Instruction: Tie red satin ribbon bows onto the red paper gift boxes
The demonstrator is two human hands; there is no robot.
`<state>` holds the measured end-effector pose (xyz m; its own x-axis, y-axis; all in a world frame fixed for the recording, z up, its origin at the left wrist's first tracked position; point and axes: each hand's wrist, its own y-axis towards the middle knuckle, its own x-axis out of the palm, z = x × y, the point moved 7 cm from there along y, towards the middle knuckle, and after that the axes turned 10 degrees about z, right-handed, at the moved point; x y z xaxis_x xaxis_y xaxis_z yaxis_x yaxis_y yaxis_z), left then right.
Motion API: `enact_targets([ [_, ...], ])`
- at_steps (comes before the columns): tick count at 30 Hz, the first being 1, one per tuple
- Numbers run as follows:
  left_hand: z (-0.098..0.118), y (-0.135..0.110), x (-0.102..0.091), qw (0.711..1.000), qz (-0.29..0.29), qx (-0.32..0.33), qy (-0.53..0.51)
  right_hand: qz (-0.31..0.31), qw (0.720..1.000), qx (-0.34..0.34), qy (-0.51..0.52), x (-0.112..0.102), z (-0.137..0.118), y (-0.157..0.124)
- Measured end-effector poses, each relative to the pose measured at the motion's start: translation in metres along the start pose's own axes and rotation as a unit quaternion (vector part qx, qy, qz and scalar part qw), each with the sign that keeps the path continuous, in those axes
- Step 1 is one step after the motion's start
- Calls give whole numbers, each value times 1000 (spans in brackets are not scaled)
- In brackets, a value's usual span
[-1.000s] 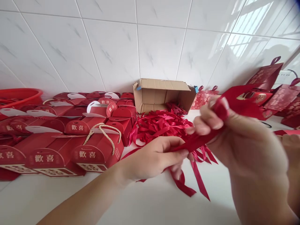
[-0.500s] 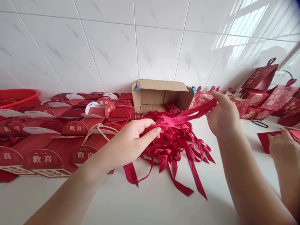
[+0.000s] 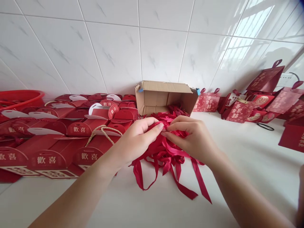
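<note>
My left hand (image 3: 139,136) is closed on a red satin ribbon (image 3: 157,124), pinched between thumb and forefinger. Close beside it, my right hand (image 3: 190,133) has thumb and forefinger pressed together on the same ribbon, the fingertips of both hands almost meeting. Under and behind them lies a loose heap of red ribbons (image 3: 166,163), its long ends trailing over the white tabletop (image 3: 154,209). A cardboard box (image 3: 163,87) rests on its side at the wall, more ribbon spilling from its mouth. How the held ribbon is folded is hidden by my fingers.
Red gift boxes (image 3: 46,158) with gold characters stand in rows at left, one with a cord handle (image 3: 105,133). A red basin (image 3: 28,95) is behind them. Smaller red bags (image 3: 238,110) and a black loop (image 3: 265,126) lie at right. Part of another person (image 3: 301,193) shows at the right edge.
My right hand has come left and down to my left hand, and its fingers have closed on the ribbon. The other person's hand has mostly left view at right.
</note>
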<state>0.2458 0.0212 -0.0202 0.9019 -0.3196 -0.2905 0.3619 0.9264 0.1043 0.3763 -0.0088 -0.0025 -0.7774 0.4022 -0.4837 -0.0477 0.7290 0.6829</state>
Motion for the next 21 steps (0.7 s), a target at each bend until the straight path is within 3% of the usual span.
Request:
enact_targets([
  [10, -1, 3, -3, 1000, -2, -12, -11, -12, 998, -17, -67, -16, 4, 4],
  [21, 4, 6, -22, 999, 21, -2, 39, -76, 980, 45, -177, -40, 29, 7],
])
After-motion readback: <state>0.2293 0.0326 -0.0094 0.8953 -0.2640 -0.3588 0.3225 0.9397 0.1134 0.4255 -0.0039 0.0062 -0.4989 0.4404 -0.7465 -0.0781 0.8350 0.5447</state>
